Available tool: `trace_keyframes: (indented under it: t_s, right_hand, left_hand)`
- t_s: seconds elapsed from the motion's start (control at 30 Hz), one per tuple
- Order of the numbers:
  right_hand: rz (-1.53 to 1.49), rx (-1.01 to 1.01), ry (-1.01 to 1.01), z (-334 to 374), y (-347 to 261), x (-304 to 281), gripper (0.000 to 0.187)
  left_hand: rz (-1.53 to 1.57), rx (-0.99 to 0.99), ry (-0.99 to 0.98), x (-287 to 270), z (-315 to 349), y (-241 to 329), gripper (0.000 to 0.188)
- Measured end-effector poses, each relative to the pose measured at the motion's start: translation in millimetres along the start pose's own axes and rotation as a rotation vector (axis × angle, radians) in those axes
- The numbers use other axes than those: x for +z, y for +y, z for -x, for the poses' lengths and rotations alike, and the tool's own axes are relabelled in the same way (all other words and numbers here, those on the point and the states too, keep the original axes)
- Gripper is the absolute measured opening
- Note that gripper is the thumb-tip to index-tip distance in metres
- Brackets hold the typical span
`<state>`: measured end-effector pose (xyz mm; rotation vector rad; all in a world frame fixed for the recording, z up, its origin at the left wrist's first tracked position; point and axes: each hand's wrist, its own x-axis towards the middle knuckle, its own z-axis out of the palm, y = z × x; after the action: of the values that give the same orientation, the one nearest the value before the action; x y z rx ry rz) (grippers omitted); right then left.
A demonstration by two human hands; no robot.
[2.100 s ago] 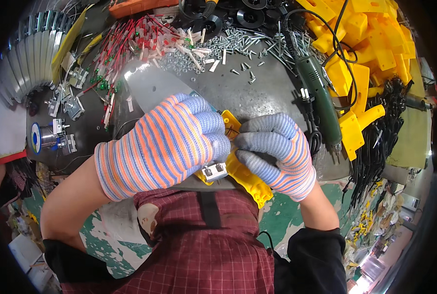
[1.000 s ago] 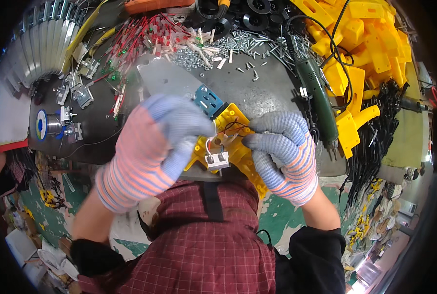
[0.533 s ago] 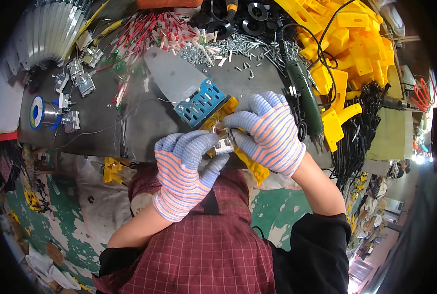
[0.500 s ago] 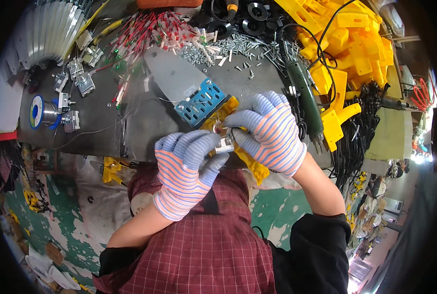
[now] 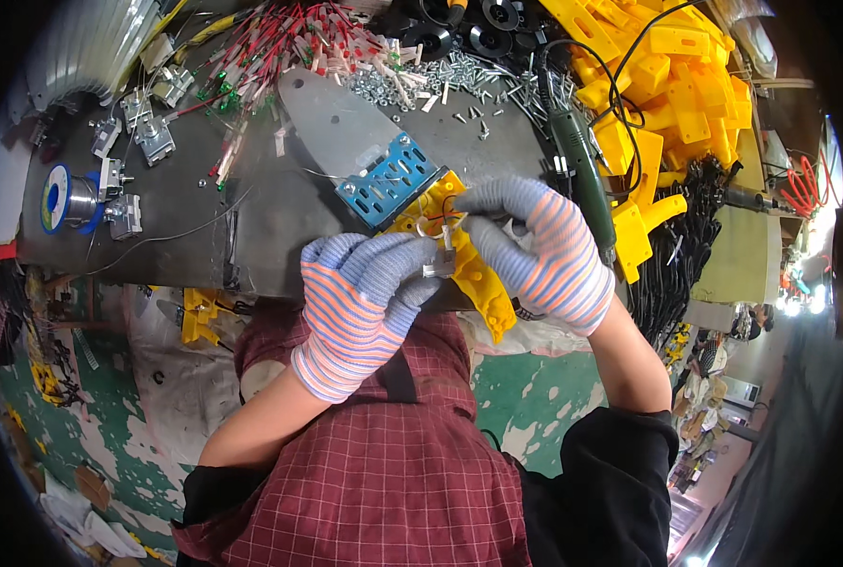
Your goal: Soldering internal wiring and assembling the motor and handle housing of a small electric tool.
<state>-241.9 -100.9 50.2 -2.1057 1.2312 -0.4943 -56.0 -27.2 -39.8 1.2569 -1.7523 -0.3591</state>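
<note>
One metal part [image 5: 439,265] pinched by left fingers [image 5: 404,258]; right fingers [image 5: 507,195] now off it, near wires [image 5: 446,215], grip unclear

hands [image 5: 360,298] gloved in orange-and-blue stripes (fingers [image 5: 393,262] grey-blue), yellow housing [image 5: 483,288], whitish switch [image 5: 438,268], white-checked maroon apron [image 5: 374,482].

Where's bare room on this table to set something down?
Two patches of tabletop look free: one between the small metal parts and the blue slotted plate, crossed by a thin wire; a smaller one between that plate and the green power tool, below the loose screws. The far side is crowded with red leads, the right with yellow parts and black cables.
</note>
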Motion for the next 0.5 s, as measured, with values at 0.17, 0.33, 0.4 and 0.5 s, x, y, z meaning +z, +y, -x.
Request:
trace_keyframes:
  t_s: [0.17,0.33,0.4,0.5]
  right_hand:
    - [-0.262,0.379,-0.164,-15,-16,-1,0.031]
    - [-0.434,0.455,-0.102,-14,-8,6,0.024]
    - [-0.499,0.47,-0.062,-9,-10,8,0.022]
    - [-0.356,0.367,-0.031,-5,-16,9,0.021]
  left_hand:
    - [0.031,0.006,0.067,3,2,-1,0.04]
    - [0.053,-0.004,0.059,6,4,-3,0.039]
    - [0.066,0.0,0.061,6,3,-3,0.038]
    - [0.059,0.017,0.063,5,2,-2,0.036]
